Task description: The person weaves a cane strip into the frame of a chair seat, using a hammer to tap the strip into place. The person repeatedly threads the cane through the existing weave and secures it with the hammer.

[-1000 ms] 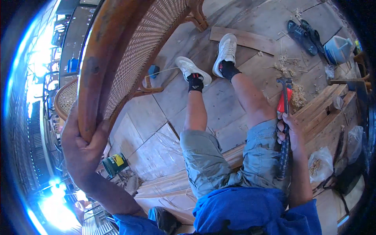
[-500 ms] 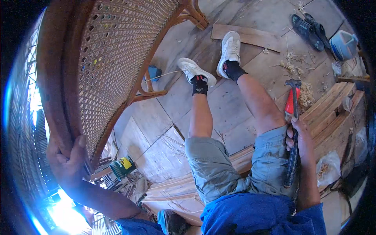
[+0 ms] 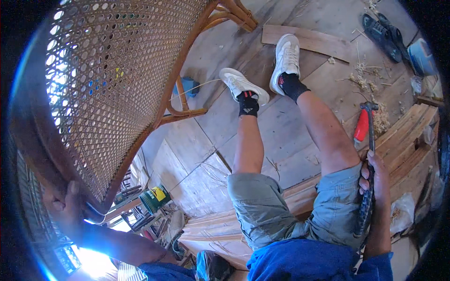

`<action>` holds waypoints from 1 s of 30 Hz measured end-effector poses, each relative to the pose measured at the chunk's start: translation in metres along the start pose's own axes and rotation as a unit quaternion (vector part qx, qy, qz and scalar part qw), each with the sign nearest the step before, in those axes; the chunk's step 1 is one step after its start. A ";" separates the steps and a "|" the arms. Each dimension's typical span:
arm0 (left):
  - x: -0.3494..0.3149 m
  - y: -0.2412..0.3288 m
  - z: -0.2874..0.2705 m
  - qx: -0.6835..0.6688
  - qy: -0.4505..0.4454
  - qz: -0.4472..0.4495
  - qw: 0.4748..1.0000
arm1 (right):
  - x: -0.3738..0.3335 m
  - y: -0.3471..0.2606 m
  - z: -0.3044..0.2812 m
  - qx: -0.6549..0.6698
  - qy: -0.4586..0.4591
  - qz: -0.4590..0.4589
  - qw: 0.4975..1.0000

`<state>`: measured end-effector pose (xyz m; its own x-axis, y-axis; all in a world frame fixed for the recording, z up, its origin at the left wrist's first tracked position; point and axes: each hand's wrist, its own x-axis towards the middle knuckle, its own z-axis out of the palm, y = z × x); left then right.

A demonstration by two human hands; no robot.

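At the left, my left hand (image 3: 65,206) is wrapped round the brown wooden frame of a cane chair (image 3: 126,89). The chair leans at an angle, its woven mesh panel turned toward me and its bent legs toward the middle of the floor. Over at the right, my right hand (image 3: 376,174) grips a hammer (image 3: 371,129) by its dark, textured handle. The hammer's head points away from me, and its handle end rests by my right thigh. Just beyond that hand, a red object (image 3: 362,125) lies on the floor, partly behind the hammer.
Wood strips (image 3: 403,136) lie stacked at the right among curled shavings. A flat board (image 3: 307,43), black shoes (image 3: 382,36) and a white-blue container (image 3: 422,57) are farther off. A green can (image 3: 155,198) stands lower left; a blue object (image 3: 186,87) sits behind the chair's legs.
The chair frame has swung left and down, and my left hand has gone down with it, still gripping. The floor and my legs appear slightly farther right. My right hand keeps the hammer.
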<state>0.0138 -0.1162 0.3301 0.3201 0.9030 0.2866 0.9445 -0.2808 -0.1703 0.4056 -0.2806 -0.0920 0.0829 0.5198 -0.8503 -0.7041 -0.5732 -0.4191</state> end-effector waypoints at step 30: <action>0.019 -0.004 0.001 -0.092 0.131 -0.054 0.986 | 0.013 -0.004 -0.006 0.032 0.025 0.015 0.999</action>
<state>0.0161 -0.0975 0.3349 0.2022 0.8231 0.5307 0.9637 -0.2636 0.0418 0.4134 -0.2749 -0.1034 0.0944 0.4692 -0.8780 -0.7500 -0.5465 -0.3727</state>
